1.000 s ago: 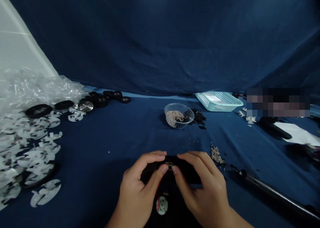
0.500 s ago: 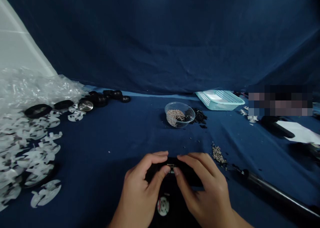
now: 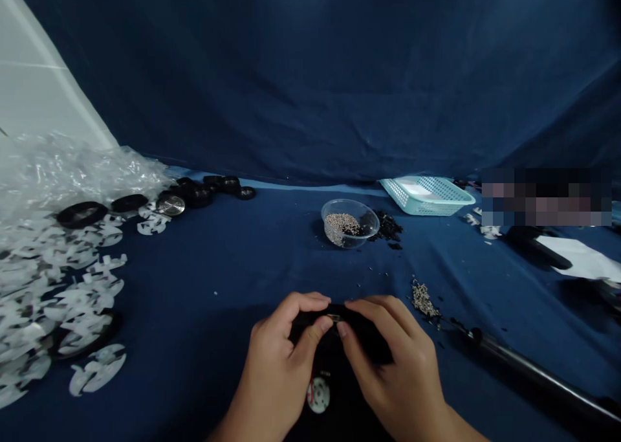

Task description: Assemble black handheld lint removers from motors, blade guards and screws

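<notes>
My left hand [image 3: 281, 358] and my right hand [image 3: 400, 354] grip a black plastic part [image 3: 371, 335] from both sides. Thumbs press near a small metallic slot on its edge, and fingertips rest along its top. Much of the part is covered by my hands or merges with the dark background. Below it, a round white disc [image 3: 319, 395] with a red wire beside it shows between my wrists. A small pile of silvery screws [image 3: 424, 299] lies right of my right hand, close to a black-handled screwdriver [image 3: 528, 363].
A clear bowl [image 3: 350, 236] of small metal screws stands ahead, with black bits [image 3: 388, 227] beside it. Behind sits a light-blue basket [image 3: 427, 206]. White plastic pieces [image 3: 72, 299], black round parts [image 3: 196, 195] and clear plastic bags [image 3: 82, 170] crowd the left.
My thumbs have moved slightly upward on the black part, and its metal slot looks narrower. My left hand has shifted a little right. The grip holds.
</notes>
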Available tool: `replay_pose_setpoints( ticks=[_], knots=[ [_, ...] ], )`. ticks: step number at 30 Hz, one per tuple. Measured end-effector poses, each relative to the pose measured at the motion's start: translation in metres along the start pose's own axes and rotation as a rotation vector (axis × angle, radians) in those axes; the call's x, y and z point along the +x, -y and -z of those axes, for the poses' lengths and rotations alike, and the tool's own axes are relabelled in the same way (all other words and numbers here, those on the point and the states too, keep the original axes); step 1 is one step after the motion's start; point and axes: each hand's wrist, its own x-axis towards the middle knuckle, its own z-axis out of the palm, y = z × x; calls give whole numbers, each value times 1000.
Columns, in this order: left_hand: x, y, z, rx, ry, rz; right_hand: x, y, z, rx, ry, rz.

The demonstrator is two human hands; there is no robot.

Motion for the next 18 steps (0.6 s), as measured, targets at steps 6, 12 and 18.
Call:
replay_pose_setpoints(
  ticks=[6, 12, 18],
  knots=[
    [1, -5, -1, -17, -1, -10, -1, -1, -2, 22, 22, -39],
    [1, -6, -2, -42, -1, -51, -2, -2, -4, 20, 27, -81],
    [2, -4, -4, -22, 4, -45, -5, -3, -6, 23, 27, -111]
  ],
)
